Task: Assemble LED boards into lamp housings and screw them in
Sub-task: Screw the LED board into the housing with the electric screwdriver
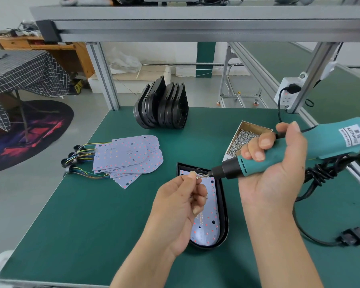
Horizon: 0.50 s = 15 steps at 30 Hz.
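Two hands meet above the far end of the lamp housing (223, 206), which lies on the green worktop (92, 215) with an LED board (208, 223) seated inside, long axis running away from the person. Left hand (181, 206) pinches what looks like a small screw (198, 177) at the bit; right hand (272, 169) is wrapped around the electric screwdriver (279, 154), tip pointing left. Screw box (242, 140) sits just beyond the right hand; open worktop lies to the left.
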Available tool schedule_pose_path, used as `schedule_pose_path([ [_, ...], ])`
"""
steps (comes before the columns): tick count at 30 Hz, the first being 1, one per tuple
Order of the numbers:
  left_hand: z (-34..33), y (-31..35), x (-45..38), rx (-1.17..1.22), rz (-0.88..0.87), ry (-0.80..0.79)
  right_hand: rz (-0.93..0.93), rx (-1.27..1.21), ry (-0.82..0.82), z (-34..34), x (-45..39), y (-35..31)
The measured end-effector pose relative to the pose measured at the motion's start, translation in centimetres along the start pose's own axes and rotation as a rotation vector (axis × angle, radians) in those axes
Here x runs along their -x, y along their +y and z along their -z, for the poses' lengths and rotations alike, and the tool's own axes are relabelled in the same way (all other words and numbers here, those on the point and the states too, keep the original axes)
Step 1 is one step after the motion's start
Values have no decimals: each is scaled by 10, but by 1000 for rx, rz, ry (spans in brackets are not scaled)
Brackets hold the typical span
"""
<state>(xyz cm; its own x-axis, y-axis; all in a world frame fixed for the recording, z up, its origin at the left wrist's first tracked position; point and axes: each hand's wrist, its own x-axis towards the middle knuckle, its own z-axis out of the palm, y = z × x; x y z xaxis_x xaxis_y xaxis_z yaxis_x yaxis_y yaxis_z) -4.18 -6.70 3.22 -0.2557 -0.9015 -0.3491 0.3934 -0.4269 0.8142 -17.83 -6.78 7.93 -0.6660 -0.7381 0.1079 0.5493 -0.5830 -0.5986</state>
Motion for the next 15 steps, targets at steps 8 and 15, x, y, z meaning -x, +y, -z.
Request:
schedule_pose_path([
  [8, -4, -11, 3, -366, -281, 152, 0, -34, 14, 0, -2, 0],
  [15, -5, -18, 3, -362, -323, 175, 14, -44, 29, 1, -1, 2],
])
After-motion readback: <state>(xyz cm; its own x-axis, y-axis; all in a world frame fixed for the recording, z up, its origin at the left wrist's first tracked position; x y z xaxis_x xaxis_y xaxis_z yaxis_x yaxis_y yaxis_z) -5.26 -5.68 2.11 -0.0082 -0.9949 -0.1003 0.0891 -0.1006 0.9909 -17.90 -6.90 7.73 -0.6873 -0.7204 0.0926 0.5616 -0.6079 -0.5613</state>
